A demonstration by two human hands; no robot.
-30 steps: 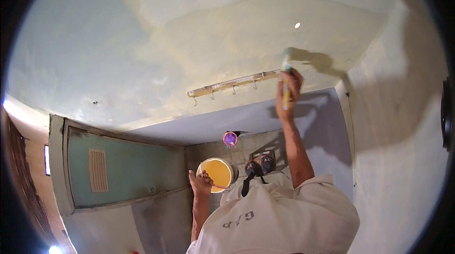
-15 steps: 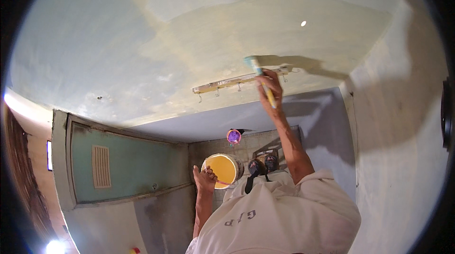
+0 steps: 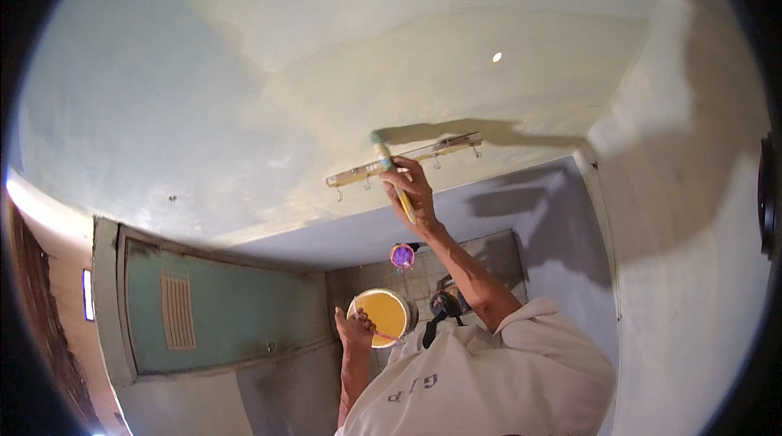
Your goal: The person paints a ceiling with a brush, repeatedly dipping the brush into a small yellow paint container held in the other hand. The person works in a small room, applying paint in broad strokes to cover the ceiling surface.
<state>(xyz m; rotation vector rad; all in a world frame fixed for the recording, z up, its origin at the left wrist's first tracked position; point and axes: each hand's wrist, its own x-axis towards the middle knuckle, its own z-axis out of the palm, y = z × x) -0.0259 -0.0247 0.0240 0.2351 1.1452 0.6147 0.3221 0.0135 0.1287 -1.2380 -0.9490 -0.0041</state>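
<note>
My right hand (image 3: 410, 192) is wrapped round the yellow handle of a paintbrush (image 3: 383, 148). The brush's pale blue-green head points up and left, against or close to the wall (image 3: 309, 102) just above a hook rack (image 3: 354, 174). Cream-yellow paint covers part of this pale blue wall. Lower down, my left hand (image 3: 356, 328) is closed on the handle of a bucket (image 3: 381, 314) of yellow paint, whose reddish grip shows beside my fingers. Whether the bristles touch the wall, I cannot tell.
A green door (image 3: 244, 306) with a slatted vent stands at the left. Below the rack is a small pink container (image 3: 402, 256) with purple inside. My feet (image 3: 445, 303) are on something dark above the tiled floor. Another wall (image 3: 676, 273) rises on the right.
My right hand has carried the paintbrush left and slightly down along the rack, its shadow moving along. The left hand keeps its hold on the bucket. The view has shifted a little.
</note>
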